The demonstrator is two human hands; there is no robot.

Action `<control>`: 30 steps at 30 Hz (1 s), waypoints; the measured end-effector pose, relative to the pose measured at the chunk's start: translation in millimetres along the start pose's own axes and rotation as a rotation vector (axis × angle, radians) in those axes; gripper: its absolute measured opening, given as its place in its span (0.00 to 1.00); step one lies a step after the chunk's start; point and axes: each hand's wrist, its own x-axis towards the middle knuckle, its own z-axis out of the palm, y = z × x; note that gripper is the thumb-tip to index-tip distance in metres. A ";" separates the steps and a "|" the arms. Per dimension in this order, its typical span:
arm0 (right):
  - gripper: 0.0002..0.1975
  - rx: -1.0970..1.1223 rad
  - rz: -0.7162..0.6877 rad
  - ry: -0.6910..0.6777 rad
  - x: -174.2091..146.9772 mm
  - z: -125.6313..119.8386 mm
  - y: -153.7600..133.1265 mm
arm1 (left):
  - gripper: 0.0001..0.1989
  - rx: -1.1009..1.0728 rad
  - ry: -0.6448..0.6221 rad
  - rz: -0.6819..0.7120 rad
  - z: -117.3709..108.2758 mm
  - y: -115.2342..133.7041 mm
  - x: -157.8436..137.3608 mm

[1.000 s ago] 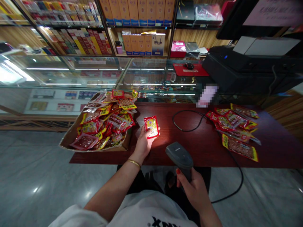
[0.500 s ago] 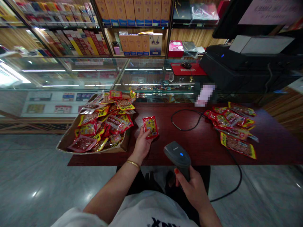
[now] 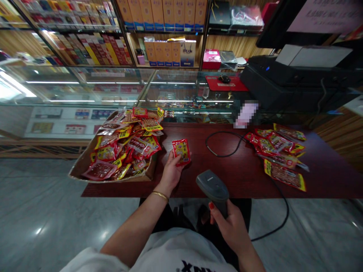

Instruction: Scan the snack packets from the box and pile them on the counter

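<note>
My left hand (image 3: pixel 171 170) is closed on a small red and yellow snack packet (image 3: pixel 182 151), its printed face turned up above the wooden counter. My right hand (image 3: pixel 231 224) grips the handle of a dark grey barcode scanner (image 3: pixel 212 185), whose head points toward the packet, a short gap apart. To the left of my left hand stands an open cardboard box (image 3: pixel 151 172) heaped with similar packets (image 3: pixel 124 145). A loose pile of snack packets (image 3: pixel 279 145) lies on the right part of the counter.
A black cable (image 3: pixel 286 215) loops over the dark red counter (image 3: pixel 235 166) and hangs off its front edge. Behind stand a glass display case (image 3: pixel 176 77), a mouse on a red mat (image 3: pixel 215 84), a black machine (image 3: pixel 292 81) and shelves of boxes (image 3: pixel 167 53).
The blue light on top of the scanner was lit and is now off. Both hands keep their hold and place; the view has shifted only slightly.
</note>
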 end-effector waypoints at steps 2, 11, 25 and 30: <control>0.15 0.023 0.013 0.010 -0.8 0.9 -0.9 | 0.21 -0.019 0.030 -0.011 -0.8 1.7 -0.6; 0.12 0.182 0.059 0.100 -1.5 -12.3 7.6 | 0.18 0.214 -0.071 -0.197 39.5 -9.5 4.9; 0.20 0.141 0.192 0.311 -15.7 -46.7 27.1 | 0.11 0.462 -0.423 -0.481 250.6 -108.7 76.2; 0.24 0.101 0.167 0.301 -15.7 -38.7 30.6 | 0.15 0.553 -0.354 -0.165 161.2 -54.0 22.7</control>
